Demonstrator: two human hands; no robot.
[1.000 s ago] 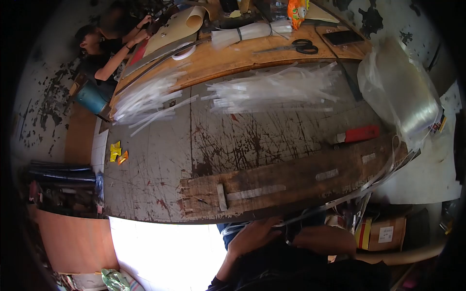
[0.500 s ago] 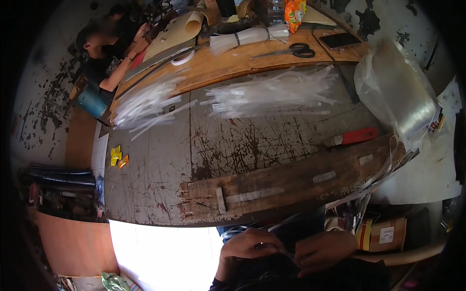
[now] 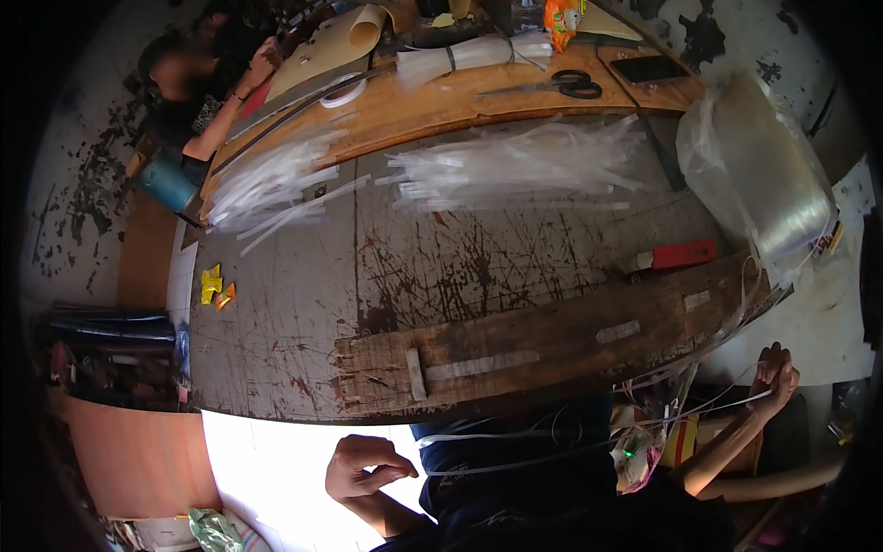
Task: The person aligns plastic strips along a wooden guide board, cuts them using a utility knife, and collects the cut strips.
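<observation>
My left hand (image 3: 364, 467) is at the bottom, over the bright floor, with thumb and fingers pinched. A thin clear plastic strip (image 3: 538, 462) runs from near its fingertips across my lap. At the right, off the table's edge, the strip reaches my right hand (image 3: 775, 379), whose fingers are closed on it. Other strip lengths lie over my dark clothing. More strip trails from the large clear roll (image 3: 777, 184), partly wrapped in plastic film, at the table's right end. Nearest the table's front edge is a wooden board (image 3: 561, 336) with a small upright piece near its left end.
Two piles of cut strips, left (image 3: 276, 175) and middle (image 3: 515, 170), lie on the scratched table (image 3: 276, 340). A red-handled cutter (image 3: 681, 255) is behind the board. Scissors (image 3: 575, 85), a phone (image 3: 648, 69) and a tied strip bundle (image 3: 474, 60) are farther back. Another person (image 3: 189, 101) sits far left.
My hands were close together at my lap. They have moved wide apart, left hand leftward and right hand up and right, with the strip stretched between them.
</observation>
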